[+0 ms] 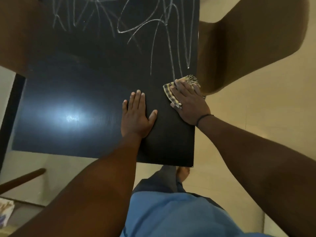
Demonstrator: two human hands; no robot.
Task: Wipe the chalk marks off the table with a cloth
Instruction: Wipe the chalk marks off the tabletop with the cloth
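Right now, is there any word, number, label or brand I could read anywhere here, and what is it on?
No readable text anywhere.
White chalk marks on the dark wooden table: loose scribbles, no letters or numbers.
Yellow-and-black checked cloth under the right hand: pattern only, no label.
Printed paper at the lower left: too blurred to read.

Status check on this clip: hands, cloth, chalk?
Left hand flat on table. Right hand pressing checked cloth near right edge. Chalk marks remain farther up. Nothing in the way.
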